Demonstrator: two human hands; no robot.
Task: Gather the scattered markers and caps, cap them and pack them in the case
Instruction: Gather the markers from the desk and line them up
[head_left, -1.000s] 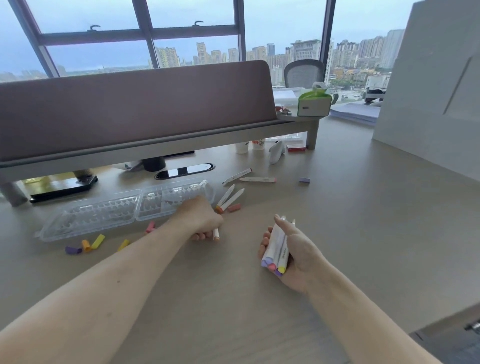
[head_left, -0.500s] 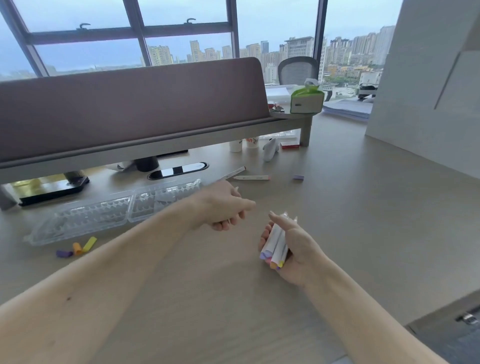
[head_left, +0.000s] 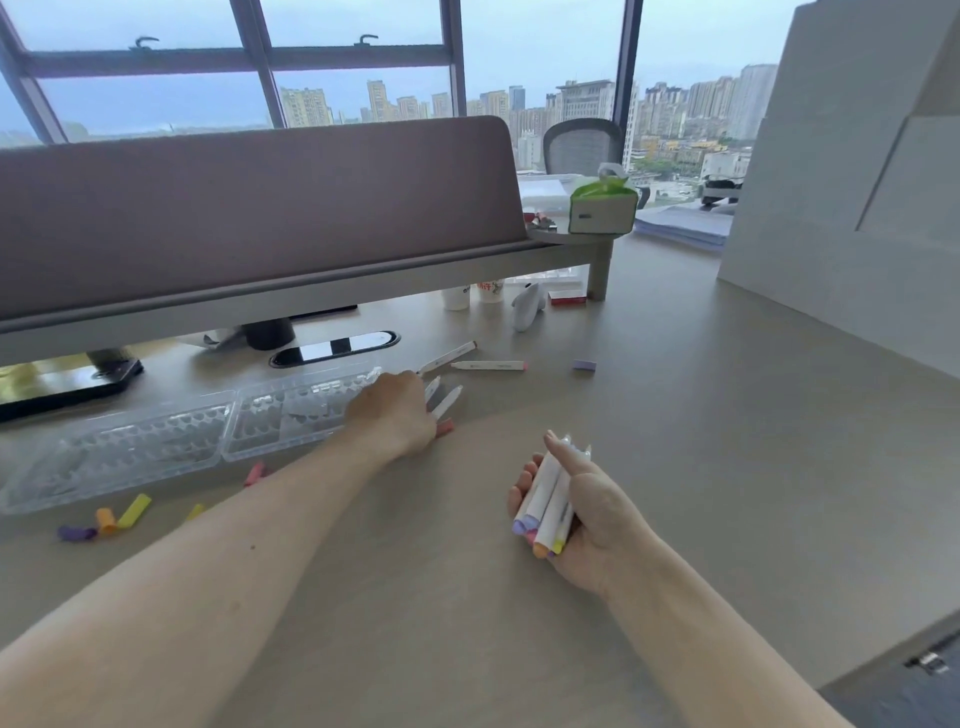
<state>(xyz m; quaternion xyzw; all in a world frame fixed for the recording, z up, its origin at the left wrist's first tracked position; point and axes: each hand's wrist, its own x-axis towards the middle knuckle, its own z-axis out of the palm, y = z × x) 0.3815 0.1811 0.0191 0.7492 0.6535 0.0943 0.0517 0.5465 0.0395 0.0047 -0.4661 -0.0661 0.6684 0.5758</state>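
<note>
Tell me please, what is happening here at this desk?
A person is collecting markers. The right hand holds a bundle of markers. The left hand reaches onto two loose markers beside the open clear case; whether it grips one is hidden. Farther away lie two more markers and a purple cap. Several coloured caps lie in front of the case.

Left hand (head_left: 395, 415) is back out by the case (head_left: 208, 431), dropping onto two loose markers (head_left: 445, 402); an orange-ended marker (head_left: 543, 544) now sits in the right hand's (head_left: 597, 514) bundle (head_left: 545, 491).
</note>
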